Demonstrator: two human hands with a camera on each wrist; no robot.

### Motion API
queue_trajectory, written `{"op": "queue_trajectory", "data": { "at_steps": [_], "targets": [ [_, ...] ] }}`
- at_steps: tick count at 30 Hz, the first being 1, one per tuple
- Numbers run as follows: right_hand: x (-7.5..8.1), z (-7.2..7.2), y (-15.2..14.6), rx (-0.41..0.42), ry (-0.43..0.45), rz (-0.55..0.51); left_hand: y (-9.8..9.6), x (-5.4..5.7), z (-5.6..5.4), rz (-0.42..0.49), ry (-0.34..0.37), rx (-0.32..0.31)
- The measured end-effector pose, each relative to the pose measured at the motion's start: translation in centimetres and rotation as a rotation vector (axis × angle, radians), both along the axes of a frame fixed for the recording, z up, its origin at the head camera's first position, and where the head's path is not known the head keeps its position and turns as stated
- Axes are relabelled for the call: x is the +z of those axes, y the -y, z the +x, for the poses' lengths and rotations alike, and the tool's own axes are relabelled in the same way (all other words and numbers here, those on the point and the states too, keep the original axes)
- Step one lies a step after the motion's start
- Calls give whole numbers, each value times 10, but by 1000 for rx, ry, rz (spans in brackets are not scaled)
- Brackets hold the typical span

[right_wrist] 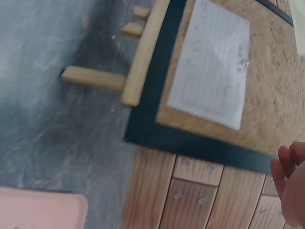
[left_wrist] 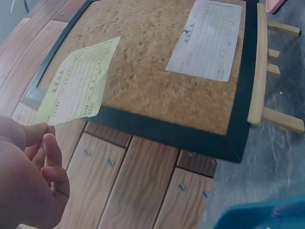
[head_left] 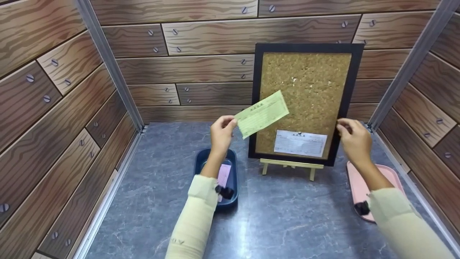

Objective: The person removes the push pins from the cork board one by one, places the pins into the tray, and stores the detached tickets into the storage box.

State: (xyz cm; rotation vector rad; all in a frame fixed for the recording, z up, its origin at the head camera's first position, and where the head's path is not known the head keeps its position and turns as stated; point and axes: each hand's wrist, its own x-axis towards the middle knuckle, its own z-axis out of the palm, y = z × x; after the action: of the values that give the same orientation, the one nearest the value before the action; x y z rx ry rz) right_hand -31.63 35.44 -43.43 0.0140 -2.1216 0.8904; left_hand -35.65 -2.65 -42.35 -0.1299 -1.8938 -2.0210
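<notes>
In the head view my left hand [head_left: 221,133] pinches a pale green printed slip [head_left: 264,114] by its left end, in front of the left side of a black-framed cork board [head_left: 305,93]. The slip tilts up to the right; its far end overlaps the cork in that view. My right hand [head_left: 355,138] is at the board's right frame edge with bent fingers [right_wrist: 281,164]. Whether anything small is between those fingertips is hidden. A white printed slip [head_left: 300,143] hangs low on the cork, held by a small pin [right_wrist: 244,63] at its top edge.
The board leans on a small wooden easel [head_left: 291,163]. A dark blue tray [head_left: 234,180] with a pink slip [head_left: 224,174] lies under my left forearm. Beneath the right forearm is a pink tray [head_left: 354,180]. Wood-patterned panels [head_left: 201,68] enclose the grey tabletop [head_left: 161,187].
</notes>
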Motion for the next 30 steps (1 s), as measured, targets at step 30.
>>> {"op": "queue_trajectory", "data": {
  "at_steps": [30],
  "targets": [
    [-114,73,-88,-203,439,-37,98,-115,79,107,271,264]
  ]
}}
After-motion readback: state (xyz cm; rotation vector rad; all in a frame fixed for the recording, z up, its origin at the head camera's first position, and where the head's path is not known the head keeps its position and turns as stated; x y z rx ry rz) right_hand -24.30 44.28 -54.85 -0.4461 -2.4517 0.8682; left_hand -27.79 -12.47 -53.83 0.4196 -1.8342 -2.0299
